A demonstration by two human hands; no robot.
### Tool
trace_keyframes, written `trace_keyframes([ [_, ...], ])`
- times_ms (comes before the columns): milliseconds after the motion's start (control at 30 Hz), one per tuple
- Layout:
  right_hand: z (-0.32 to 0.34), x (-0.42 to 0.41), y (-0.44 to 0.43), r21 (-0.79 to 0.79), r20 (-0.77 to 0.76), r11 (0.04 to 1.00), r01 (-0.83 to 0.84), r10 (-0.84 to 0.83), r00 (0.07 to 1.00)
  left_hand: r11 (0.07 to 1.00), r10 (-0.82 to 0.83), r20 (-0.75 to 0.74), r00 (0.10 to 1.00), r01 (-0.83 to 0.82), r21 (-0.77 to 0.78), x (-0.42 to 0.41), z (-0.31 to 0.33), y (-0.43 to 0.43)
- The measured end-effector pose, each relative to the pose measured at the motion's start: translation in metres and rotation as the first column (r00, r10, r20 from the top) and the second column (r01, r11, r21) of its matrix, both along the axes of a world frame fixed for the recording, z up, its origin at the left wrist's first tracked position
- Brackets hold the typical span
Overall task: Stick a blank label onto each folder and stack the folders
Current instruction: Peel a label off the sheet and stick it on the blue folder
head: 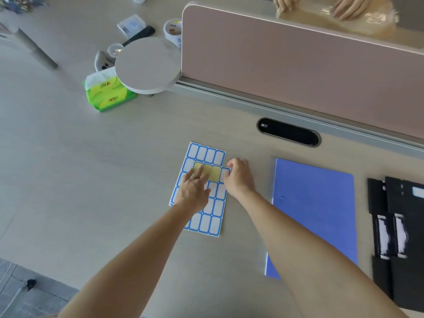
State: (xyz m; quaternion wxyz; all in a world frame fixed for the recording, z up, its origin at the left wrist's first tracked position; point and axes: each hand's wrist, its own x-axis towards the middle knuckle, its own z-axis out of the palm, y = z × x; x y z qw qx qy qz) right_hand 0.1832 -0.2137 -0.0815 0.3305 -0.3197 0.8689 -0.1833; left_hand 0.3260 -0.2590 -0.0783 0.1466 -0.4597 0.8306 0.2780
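A sheet of blue-bordered blank labels (pixel 204 154) lies flat on the desk, with a yellow patch of bare backing (pixel 214 173) where labels are gone. My left hand (pixel 193 191) rests flat on the sheet, fingers spread. My right hand (pixel 238 176) pinches a label (pixel 226 171) at the sheet's right edge, beside the yellow patch. A blue folder (pixel 316 210) lies closed to the right, partly under my right forearm. Black folders (pixel 403 226) lie overlapping at the far right edge.
A pink desk divider (pixel 286 65) runs across the back, with another person's hands (pixel 348 6) behind it. A cable slot (pixel 288 132) sits in the desk. A round white stand (pixel 148 65), green tissue pack (pixel 107 94) and tape roll (pixel 172 31) stand at back left.
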Motion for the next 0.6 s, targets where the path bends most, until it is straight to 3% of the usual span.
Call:
trace_keyframes([
  [100, -0.003, 0.0, 0.003, -0.005, -0.075, 0.989, -0.146, 0.145, 0.987, 1.0, -0.012, 0.004, 1.0, 0.012, 0.012, 0.0, -0.001, 0.001],
  [333, -0.002, -0.005, -0.001, 0.042, 0.055, 0.994, -0.096, 0.094, 0.994, 0.999, 0.0, -0.014, 1.0, 0.001, 0.052, -0.001, -0.004, 0.004],
  [600, 0.015, -0.019, 0.001, -0.063, 0.179, 0.994, -0.091, 0.101, 0.979, 0.979, 0.143, -0.286, 0.948, -0.177, -0.097, -0.005, 0.006, -0.011],
])
